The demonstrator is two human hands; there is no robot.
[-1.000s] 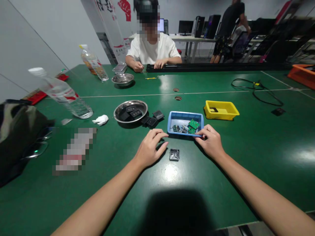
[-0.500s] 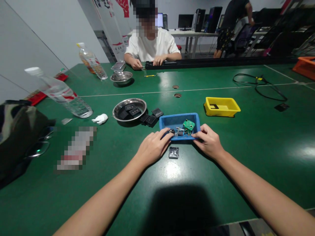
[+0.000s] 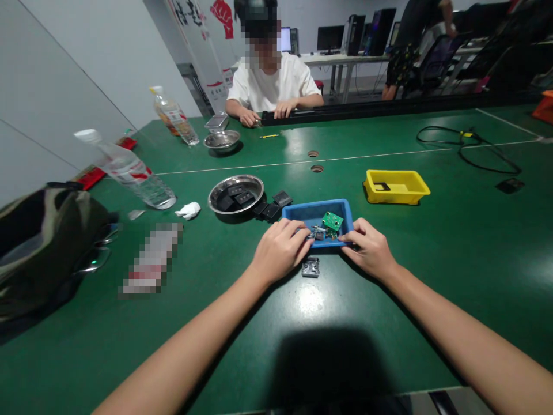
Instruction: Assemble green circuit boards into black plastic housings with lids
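Observation:
A blue tray (image 3: 319, 208) stands in front of me, with a green circuit board (image 3: 332, 221) and small metal parts (image 3: 318, 233) inside. My left hand (image 3: 283, 249) lies over the tray's near left corner, its fingers reaching inside; what its fingertips touch is hidden. My right hand (image 3: 369, 248) grips the near right corner, thumb and fingers on the wall. Just below the tray, a small grey-black part (image 3: 310, 267) lies on the green table (image 3: 224, 357).
Left of the tray are black pieces (image 3: 272, 211) and a steel bowl (image 3: 235, 195) holding more. A yellow tray (image 3: 397, 187) stands at right. Bottles (image 3: 138, 178), a bag (image 3: 47, 242) and a white crumpled tissue (image 3: 188, 210) are at left. A person (image 3: 273, 80) sits opposite.
The whole view has shifted slightly, moving the scene rightward. My left hand's fingers have closed in a little at the tray's left corner and now hide the dark part there. My right hand stays at its corner.

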